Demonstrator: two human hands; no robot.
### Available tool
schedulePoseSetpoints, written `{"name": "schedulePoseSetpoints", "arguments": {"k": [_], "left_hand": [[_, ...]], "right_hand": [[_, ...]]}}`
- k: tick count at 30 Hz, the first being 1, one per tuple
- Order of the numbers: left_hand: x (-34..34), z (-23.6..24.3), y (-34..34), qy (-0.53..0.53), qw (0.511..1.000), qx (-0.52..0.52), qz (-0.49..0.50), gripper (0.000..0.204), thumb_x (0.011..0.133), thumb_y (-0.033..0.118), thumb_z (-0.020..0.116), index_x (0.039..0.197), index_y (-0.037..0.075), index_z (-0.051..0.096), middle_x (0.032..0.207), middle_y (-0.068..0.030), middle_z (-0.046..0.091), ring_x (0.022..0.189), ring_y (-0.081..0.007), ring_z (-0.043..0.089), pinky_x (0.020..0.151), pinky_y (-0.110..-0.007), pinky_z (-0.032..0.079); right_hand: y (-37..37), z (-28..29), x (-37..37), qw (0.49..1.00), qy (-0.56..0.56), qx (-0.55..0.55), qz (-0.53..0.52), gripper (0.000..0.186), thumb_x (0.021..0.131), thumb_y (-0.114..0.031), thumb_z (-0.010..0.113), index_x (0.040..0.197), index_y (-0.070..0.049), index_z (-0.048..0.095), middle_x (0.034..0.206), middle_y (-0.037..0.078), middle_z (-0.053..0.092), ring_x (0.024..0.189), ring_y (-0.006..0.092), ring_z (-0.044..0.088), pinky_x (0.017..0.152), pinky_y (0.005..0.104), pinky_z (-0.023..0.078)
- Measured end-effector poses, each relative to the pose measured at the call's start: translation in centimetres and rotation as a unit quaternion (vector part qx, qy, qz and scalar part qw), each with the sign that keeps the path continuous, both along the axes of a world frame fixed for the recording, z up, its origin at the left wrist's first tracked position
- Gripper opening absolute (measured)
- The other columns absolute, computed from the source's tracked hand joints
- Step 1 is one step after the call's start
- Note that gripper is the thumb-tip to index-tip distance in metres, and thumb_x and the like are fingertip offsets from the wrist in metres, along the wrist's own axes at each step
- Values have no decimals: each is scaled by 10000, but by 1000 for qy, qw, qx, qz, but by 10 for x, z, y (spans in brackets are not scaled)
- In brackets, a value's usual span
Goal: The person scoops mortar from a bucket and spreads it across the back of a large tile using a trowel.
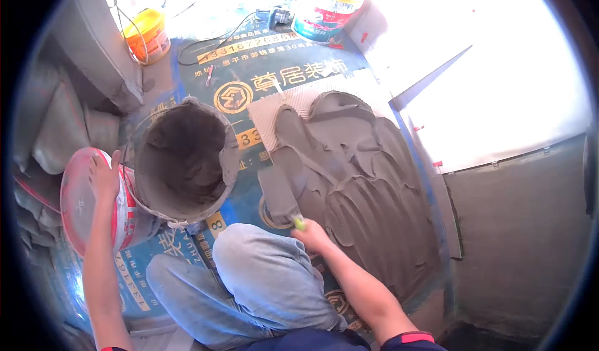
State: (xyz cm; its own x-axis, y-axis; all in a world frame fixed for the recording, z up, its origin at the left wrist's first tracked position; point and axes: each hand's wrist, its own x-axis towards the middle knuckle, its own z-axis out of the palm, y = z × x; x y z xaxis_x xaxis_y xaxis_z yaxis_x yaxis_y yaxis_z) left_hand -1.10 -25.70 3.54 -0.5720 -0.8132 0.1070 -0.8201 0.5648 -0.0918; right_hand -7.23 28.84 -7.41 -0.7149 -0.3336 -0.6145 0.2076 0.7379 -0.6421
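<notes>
Right hand [310, 235]: closed around the yellow-green handle of a wide scraper [279, 195], just beyond the denim knees [256, 257].
Scraper: blade smeared grey, lying at the left edge of the spread mortar [380, 195].
Mortar: spread thick in ridges and swirls over most of a tile [268, 117], ribbed surface showing bare at the far end.
Left hand [105, 175]: fingers spread, resting across the red-rimmed lid of a tilted tub [140, 226].
Bucket [232, 158]: between tub and tile, coated inside with grey mortar.
Floor sheet [262, 58]: blue, printed, beneath bucket and tile.
Far side: yellow pail [153, 44] at left, multicoloured pail [321, 24] farther right.
</notes>
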Motion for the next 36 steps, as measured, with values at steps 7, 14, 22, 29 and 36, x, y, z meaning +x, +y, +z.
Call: {"name": "schedulePoseSetpoints", "arguments": {"k": [7, 14, 22, 29, 36], "left_hand": [[-3, -6, -5, 18, 1000, -9, -10, 857, 902, 630, 382, 1394, -66, 295, 1426, -287, 318, 1305, -418, 341, 1067, -491, 279], [7, -15, -19, 3, 1000, -22, -19, 883, 903, 643, 363, 1399, -81, 264, 1420, -303, 316, 1301, -425, 345, 1073, -466, 285], [3, -10, -11, 6, 1000, -22, -18, 878, 904, 642, 359, 1394, -81, 279, 1419, -295, 326, 1286, -437, 358, 1071, -483, 277], [6, -8, -8, 8, 999, -27, -25, 868, 909, 630, 367, 1397, -82, 278, 1428, -298, 307, 1316, -430, 318, 1086, -480, 251], [2, -8, -6, -13, 999, -32, -32, 869, 906, 604, 413, 1381, -111, 280, 1393, -321, 332, 1297, -444, 324, 1086, -479, 247]], "right_hand": [[111, 31, 77, 768, -197, -256, -553, 169, 823, -146, 597, 731, -124, 457, 569, -25, 407, 472, 99, 436, 447, 266, 391], [-12, -10, 18, 651, -282, -399, -581, 157, 844, -107, 539, 760, -132, 409, 596, -18, 384, 476, 104, 409, 445, 285, 386], [-32, 32, -59, 882, -193, -225, -365, 308, 857, -333, 621, 911, -39, 547, 677, 71, 554, 541, 198, 553, 508, 361, 465], [139, 47, 82, 958, 59, 249, -128, 457, 871, -426, 569, 1059, -10, 543, 939, 240, 644, 887, 400, 631, 754, 461, 505], [25, 39, 86, 602, -335, -340, -640, 201, 843, -219, 506, 682, -119, 442, 662, 25, 505, 560, 160, 528, 487, 280, 457]]}}
